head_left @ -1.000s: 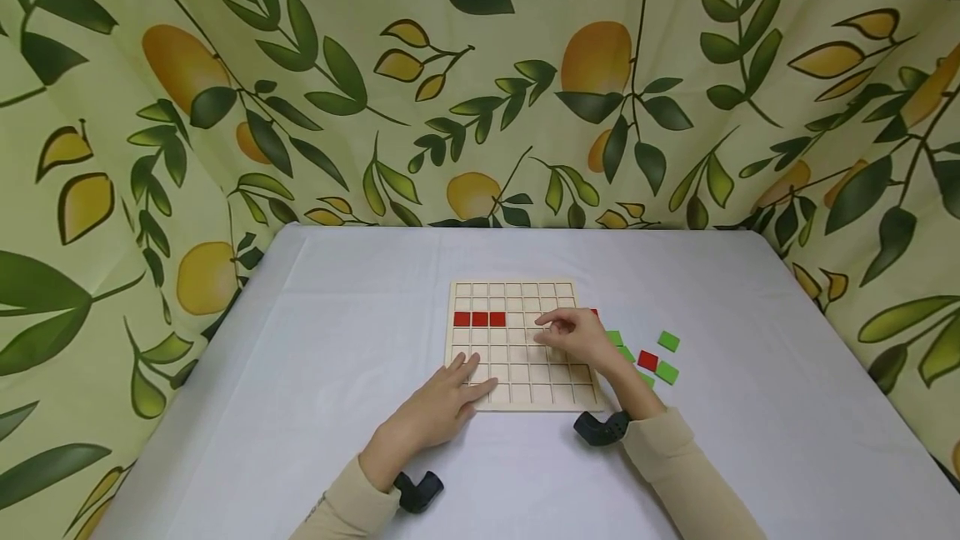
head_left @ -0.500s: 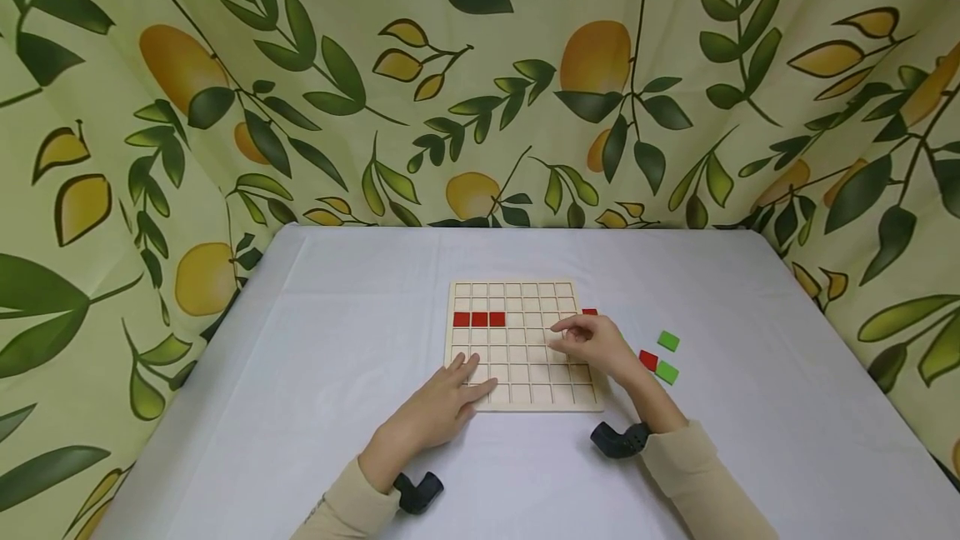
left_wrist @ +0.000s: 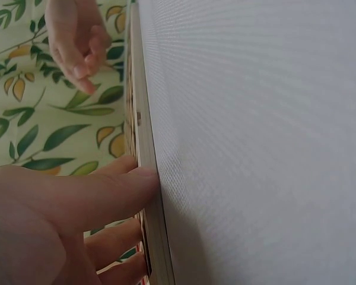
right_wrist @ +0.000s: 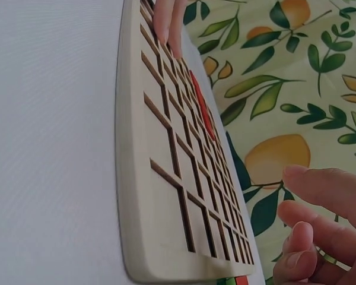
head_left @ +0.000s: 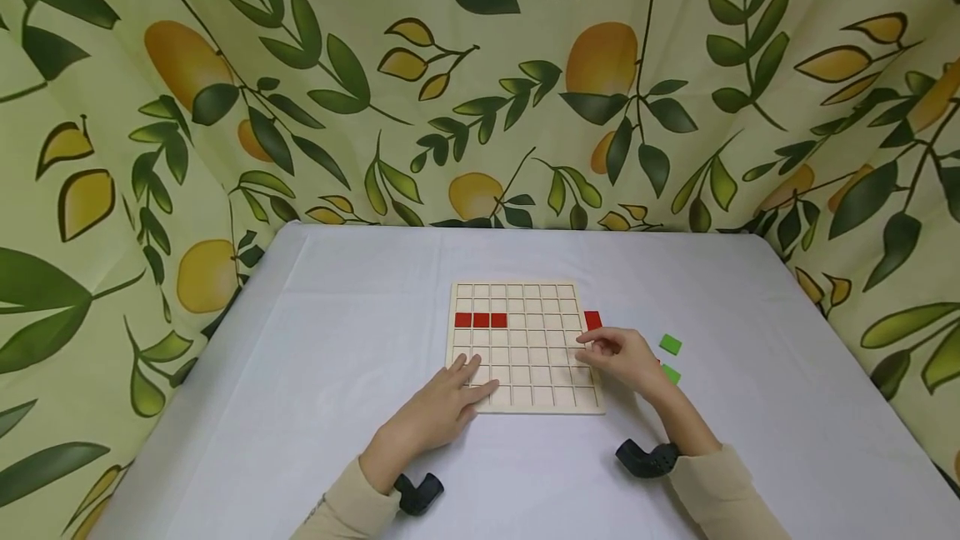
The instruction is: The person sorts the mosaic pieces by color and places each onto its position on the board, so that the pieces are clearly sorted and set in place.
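Observation:
A pale wooden grid board (head_left: 534, 365) lies flat on the white cloth. Three red square tiles (head_left: 481, 320) fill cells side by side in its third row from the far edge. The left hand (head_left: 435, 408) rests on the board's near left corner with fingers spread; the left wrist view has its thumb along the board's side edge. Over the board's right edge hovers the right hand (head_left: 621, 357), fingers loosely bent. Nothing shows between its fingers (right_wrist: 320, 178) in the right wrist view. Just beyond it lies a loose red tile (head_left: 592, 321) beside the board.
Two green tiles (head_left: 671, 345) show on the cloth right of the right hand, with a sliver of red beside the nearer one. A white-covered table (head_left: 360, 290) extends around the board. Behind it hangs a fruit-patterned curtain (head_left: 315, 148). Each wrist carries a black device (head_left: 647, 458).
My right hand has drawn back rightward and nearer from over the board, uncovering the loose red tile and hiding other tiles. The left hand and the red row stay put.

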Demonstrator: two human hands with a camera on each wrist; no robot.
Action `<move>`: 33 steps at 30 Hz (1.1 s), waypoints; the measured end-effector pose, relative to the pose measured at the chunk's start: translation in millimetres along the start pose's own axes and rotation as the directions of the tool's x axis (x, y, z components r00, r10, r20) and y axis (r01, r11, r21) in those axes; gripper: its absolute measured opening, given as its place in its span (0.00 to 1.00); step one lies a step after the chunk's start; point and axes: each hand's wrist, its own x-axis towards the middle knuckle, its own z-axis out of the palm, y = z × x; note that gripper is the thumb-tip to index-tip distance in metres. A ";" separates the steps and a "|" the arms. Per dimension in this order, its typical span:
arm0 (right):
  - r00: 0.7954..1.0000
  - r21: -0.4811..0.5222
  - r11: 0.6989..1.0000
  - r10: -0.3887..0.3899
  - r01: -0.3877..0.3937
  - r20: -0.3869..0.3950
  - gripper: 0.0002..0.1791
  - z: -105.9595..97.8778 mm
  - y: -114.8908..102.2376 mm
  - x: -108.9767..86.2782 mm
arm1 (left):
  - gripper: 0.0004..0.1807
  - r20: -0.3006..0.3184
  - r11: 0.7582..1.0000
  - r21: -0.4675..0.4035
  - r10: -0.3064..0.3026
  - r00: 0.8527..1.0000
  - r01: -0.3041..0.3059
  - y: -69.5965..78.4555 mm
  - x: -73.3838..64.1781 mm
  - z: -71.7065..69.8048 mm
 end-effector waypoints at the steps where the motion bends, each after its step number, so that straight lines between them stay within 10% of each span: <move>1: 1.000 -0.005 1.000 -0.002 0.002 0.001 0.17 -1.1 0.8 -1.1 | 0.24 0.000 1.000 0.000 -0.002 1.000 0.002 0.1 0.0 -0.1; 33: 0.997 -0.126 0.990 -0.064 0.057 -0.046 0.16 -44.5 46.6 -11.5 | 0.24 -0.013 1.000 -0.003 0.002 1.000 -0.002 0.8 -0.9 0.1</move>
